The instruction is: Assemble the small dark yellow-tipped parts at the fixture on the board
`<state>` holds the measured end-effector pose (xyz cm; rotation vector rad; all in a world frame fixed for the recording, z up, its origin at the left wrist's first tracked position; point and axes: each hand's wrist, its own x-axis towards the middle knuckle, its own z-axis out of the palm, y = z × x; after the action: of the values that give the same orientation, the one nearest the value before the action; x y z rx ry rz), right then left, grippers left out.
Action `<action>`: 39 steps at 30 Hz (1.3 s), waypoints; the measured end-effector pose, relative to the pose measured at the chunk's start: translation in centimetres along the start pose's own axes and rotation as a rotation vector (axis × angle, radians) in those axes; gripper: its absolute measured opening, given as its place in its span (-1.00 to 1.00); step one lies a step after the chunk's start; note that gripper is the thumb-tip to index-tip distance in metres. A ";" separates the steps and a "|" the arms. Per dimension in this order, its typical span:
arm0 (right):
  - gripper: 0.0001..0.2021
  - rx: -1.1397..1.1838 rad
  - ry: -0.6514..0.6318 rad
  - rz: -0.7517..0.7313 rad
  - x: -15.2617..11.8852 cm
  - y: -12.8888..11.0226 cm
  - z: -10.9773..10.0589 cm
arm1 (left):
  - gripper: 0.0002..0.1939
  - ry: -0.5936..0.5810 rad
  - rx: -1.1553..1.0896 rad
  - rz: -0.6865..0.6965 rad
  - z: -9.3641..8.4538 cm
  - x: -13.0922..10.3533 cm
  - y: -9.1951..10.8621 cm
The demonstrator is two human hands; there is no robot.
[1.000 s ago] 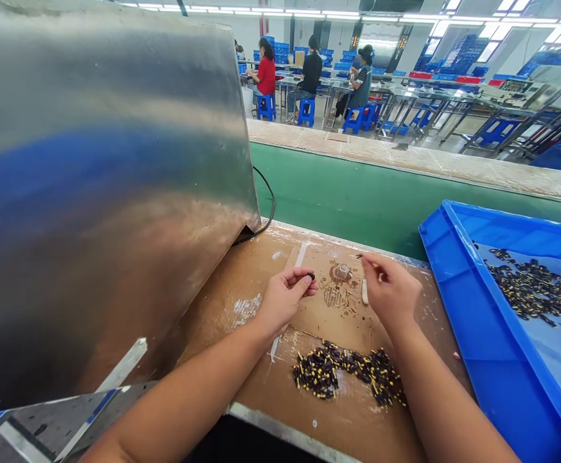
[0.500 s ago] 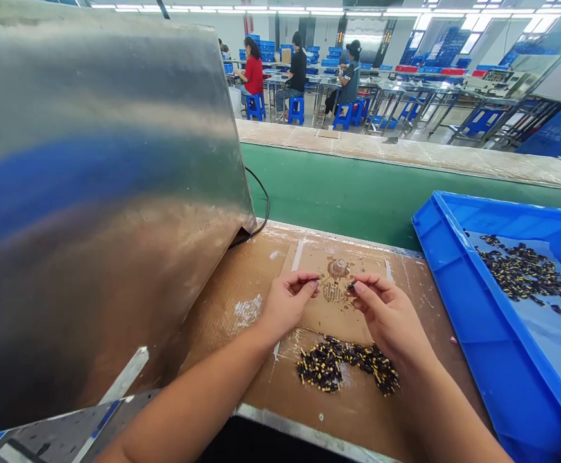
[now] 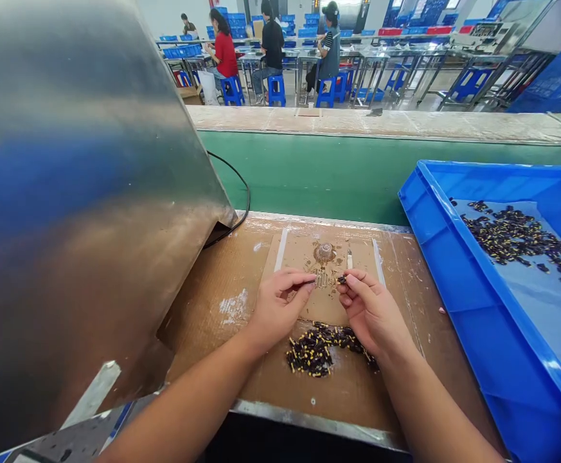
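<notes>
My right hand [image 3: 371, 308] pinches a small black part [image 3: 342, 280] between thumb and forefinger; it looks like the yellow-tipped pieces in the pile. My left hand [image 3: 280, 302] is closed in a pinch beside it, with a tiny dark bit at the fingertips that I cannot make out. A slotted metal piece [image 3: 322, 278] lies on the cardboard between the two sets of fingertips. Just beyond it sits a small clear dome-shaped cup [image 3: 325, 251] in a brown stain. Closer to me is a pile of black parts with yellow tips [image 3: 311, 354], partly covered by my right hand.
A large blue bin [image 3: 463, 283] at right holds more black-and-yellow parts [image 3: 516, 235] on a pale sheet. A big metal housing [image 3: 92, 193] fills the left, with a black cable [image 3: 248, 193] behind it. Beyond runs a green belt [image 3: 309, 167]. Several people sit far off.
The view has shifted, and more of the benchtop shows. Both hands have come slightly nearer to the slotted metal piece. A small white-handled tool behind the right hand has come into sight.
</notes>
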<state>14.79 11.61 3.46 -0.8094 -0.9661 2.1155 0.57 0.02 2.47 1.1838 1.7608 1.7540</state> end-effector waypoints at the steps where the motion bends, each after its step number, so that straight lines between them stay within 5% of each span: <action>1: -0.74 -0.012 -0.007 -0.017 -0.1 0.1 0.0 | -0.85 -0.004 -0.023 -0.026 0.0 0.0 0.0; 7: -0.76 -0.025 -0.090 0.022 -0.6 0.7 0.2 | -0.71 -0.026 -0.303 -0.338 0.5 0.2 0.0; 10: -0.76 0.024 -0.134 0.088 -0.8 0.9 0.3 | -0.75 0.005 -0.224 -0.283 0.5 0.1 -0.2; 16: -0.76 0.115 -0.157 0.144 -0.8 0.4 0.4 | -0.83 -0.042 0.083 0.097 -0.1 -0.3 -0.2; 20: -0.74 0.122 -0.188 0.214 -0.8 0.3 0.5 | -0.89 0.008 -0.113 -0.019 0.0 -0.2 0.2; 24: -0.76 0.016 -0.154 0.024 -1.1 0.6 0.6 | -0.77 0.098 -0.647 -0.412 0.5 0.2 0.5; 27: -0.82 -0.208 -0.141 -0.210 -1.8 0.7 0.7 | -0.68 0.134 -0.849 -0.574 0.7 0.4 0.8; 32: -0.91 -0.489 -0.106 -0.460 -3.1 1.1 0.8 | -0.68 0.120 -0.890 -0.598 0.8 0.1 1.3; 39: -0.89 -0.620 -0.109 -0.553 -3.2 1.7 0.8 | -0.74 0.095 -0.876 -0.600 0.7 -0.2 1.7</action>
<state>15.54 8.01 3.28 -0.6078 -1.7196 1.3991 1.70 0.05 3.91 0.1822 0.9914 1.8546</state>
